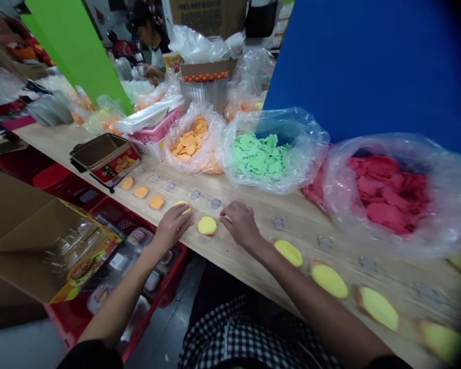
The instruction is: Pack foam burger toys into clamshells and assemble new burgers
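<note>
My left hand lies on the wooden table, its fingertips over a yellow disc. Another yellow disc sits between my hands, closer to the fingers of my right hand, which rests flat and holds nothing. Three orange discs lie in a row to the left. Larger yellow discs run along the table toward the right. Small transparent plastic pieces lie in a line behind the discs.
Open plastic bags hold orange pieces, green pieces and red pieces along the back. A brown tray and a pink basket stand left of them. A co-worker works beyond a green board.
</note>
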A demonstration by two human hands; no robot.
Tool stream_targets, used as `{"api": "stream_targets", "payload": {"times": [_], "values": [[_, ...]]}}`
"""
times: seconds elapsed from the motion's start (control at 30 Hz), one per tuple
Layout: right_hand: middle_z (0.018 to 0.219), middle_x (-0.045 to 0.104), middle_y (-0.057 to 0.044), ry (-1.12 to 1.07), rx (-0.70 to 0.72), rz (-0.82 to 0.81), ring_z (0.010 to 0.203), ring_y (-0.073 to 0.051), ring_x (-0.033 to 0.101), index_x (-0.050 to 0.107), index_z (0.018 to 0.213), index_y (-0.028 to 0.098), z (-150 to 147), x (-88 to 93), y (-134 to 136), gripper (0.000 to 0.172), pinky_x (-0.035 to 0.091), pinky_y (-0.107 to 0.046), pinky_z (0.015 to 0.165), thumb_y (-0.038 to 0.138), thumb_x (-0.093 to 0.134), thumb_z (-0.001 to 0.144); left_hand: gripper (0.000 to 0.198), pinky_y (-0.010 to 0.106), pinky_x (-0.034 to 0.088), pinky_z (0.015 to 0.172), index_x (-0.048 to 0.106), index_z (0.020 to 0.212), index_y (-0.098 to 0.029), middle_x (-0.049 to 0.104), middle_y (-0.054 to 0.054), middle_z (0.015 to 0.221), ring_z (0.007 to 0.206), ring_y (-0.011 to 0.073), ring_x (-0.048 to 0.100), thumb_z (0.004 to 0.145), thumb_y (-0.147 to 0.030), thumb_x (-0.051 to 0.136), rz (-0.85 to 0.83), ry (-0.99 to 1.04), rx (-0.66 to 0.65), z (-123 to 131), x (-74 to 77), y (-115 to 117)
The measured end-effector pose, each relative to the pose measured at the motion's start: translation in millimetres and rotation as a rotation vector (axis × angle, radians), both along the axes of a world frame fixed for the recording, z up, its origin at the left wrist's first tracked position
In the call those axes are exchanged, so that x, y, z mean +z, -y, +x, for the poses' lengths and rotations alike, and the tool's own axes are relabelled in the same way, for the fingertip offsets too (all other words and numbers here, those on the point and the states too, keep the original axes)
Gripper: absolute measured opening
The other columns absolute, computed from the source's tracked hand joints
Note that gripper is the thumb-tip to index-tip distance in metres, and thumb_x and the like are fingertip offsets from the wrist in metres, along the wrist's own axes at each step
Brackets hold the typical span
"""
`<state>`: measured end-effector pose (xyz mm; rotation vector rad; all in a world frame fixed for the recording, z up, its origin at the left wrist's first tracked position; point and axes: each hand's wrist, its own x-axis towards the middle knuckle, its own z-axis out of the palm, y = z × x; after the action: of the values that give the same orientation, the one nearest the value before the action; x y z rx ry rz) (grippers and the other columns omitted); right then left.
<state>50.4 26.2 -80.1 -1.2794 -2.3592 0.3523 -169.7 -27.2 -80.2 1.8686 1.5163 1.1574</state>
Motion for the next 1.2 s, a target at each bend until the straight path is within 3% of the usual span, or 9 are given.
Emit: {"api": "stream_targets", "payload": {"times": [0.1, 0.23, 0.3, 0.4, 0.6, 0.8, 1.0, 1.1, 1.2], "values": [[0.088, 0.055, -0.005, 0.025, -0.079, -0.008, 0.089, -0.020, 0.048, 0.060, 0.081, 0.020, 32.6, 3.5, -5.8, 0.004, 0.029, -0.031, 0.070, 0.021, 0.057, 0.078, 0.027, 0.042, 0.031, 0.099, 0.065, 0.098, -0.026, 0.061, 0.009, 0.110, 0.112, 0.0234, 0.048, 0.071, -0.024, 0.063, 0.044, -0.150, -0.173, 19.2, -2.1, 5.7], [0.090, 0.055, -0.006, 0.095, -0.068, -0.046, 0.089, -0.021, 0.046, 0.062, 0.089, 0.021, 68.6, 0.6, -0.9, 0.013, 0.030, -0.031, 0.069, 0.021, 0.058, 0.077, 0.026, 0.043, 0.031, 0.099, 0.065, 0.096, -0.028, 0.063, 0.007, 0.107, 0.111, 0.0245, 0.050, 0.071, -0.025, 0.063, 0.018, -0.243, -0.320, 30.4, -19.9, 5.4], [0.093, 0.054, -0.006, 0.132, -0.028, -0.052, 0.089, -0.021, 0.045, 0.062, 0.094, 0.023, 76.4, -2.4, 5.6, 0.019, 0.030, -0.031, 0.070, 0.021, 0.058, 0.076, 0.025, 0.043, 0.031, 0.099, 0.064, 0.097, -0.029, 0.063, 0.006, 0.107, 0.110, 0.0243, 0.051, 0.072, -0.024, 0.061, 0.022, -0.268, -0.319, 30.9, -26.3, 4.3], [0.095, 0.053, -0.007, 0.136, -0.008, -0.040, 0.091, -0.022, 0.044, 0.061, 0.100, 0.023, 78.4, -9.2, 12.2, 0.023, 0.030, -0.033, 0.074, 0.021, 0.058, 0.077, 0.027, 0.046, 0.030, 0.099, 0.062, 0.102, -0.026, 0.060, 0.007, 0.113, 0.112, 0.0241, 0.049, 0.076, -0.022, 0.058, 0.160, -0.374, -0.261, 39.5, -26.9, 7.7], [0.094, 0.053, -0.008, -0.005, -0.031, -0.078, 0.092, -0.022, 0.045, 0.058, 0.094, 0.017, 76.2, -24.9, 6.5, 0.018, 0.033, -0.033, 0.077, 0.018, 0.056, 0.076, 0.023, 0.039, 0.045, 0.087, 0.060, 0.101, -0.018, 0.062, 0.007, 0.108, 0.104, 0.0221, 0.052, 0.080, -0.020, 0.053, 0.452, -0.624, -0.281, 94.5, -29.7, 21.6], [0.078, 0.055, -0.002, -0.146, -0.021, -0.164, 0.077, -0.017, 0.048, 0.053, 0.077, 0.018, 75.1, -21.5, 4.6, 0.007, 0.034, -0.030, 0.071, 0.013, 0.054, 0.072, 0.022, 0.034, 0.049, 0.084, 0.057, 0.101, -0.014, 0.063, 0.007, 0.099, 0.101, 0.0171, 0.052, 0.083, -0.015, 0.045, 0.443, -0.621, -0.322, 109.0, -42.8, 14.2], [0.074, 0.055, 0.002, -0.509, -0.016, -0.384, 0.067, -0.012, 0.050, 0.050, 0.084, 0.018, 75.4, -11.4, 2.7, 0.012, 0.038, -0.024, 0.062, 0.017, 0.053, 0.072, 0.019, 0.033, 0.050, 0.081, 0.059, 0.096, -0.015, 0.059, 0.010, 0.102, 0.098, 0.0171, 0.053, 0.083, -0.017, 0.046, 0.403, -0.553, -0.324, 103.4, -38.4, 10.1], [0.070, 0.055, 0.002, -0.419, -0.073, -0.416, 0.065, -0.012, 0.051, 0.053, 0.077, 0.017, 75.5, -13.5, -1.9, 0.006, 0.037, -0.024, 0.061, 0.015, 0.052, 0.071, 0.018, 0.035, 0.050, 0.082, 0.060, 0.095, -0.015, 0.058, 0.011, 0.105, 0.097, 0.0175, 0.054, 0.083, -0.018, 0.045, 0.386, -0.535, -0.315, 104.5, -38.1, 9.0], [0.072, 0.058, -0.001, -0.207, -0.094, -0.256, 0.072, -0.015, 0.052, 0.057, 0.071, 0.017, 73.2, -19.0, -4.3, 0.006, 0.035, -0.028, 0.067, 0.013, 0.054, 0.072, 0.019, 0.036, 0.049, 0.083, 0.060, 0.095, -0.016, 0.058, 0.010, 0.107, 0.101, 0.0183, 0.053, 0.083, -0.018, 0.045, 0.377, -0.540, -0.314, 106.3, -37.4, 7.7]]}}
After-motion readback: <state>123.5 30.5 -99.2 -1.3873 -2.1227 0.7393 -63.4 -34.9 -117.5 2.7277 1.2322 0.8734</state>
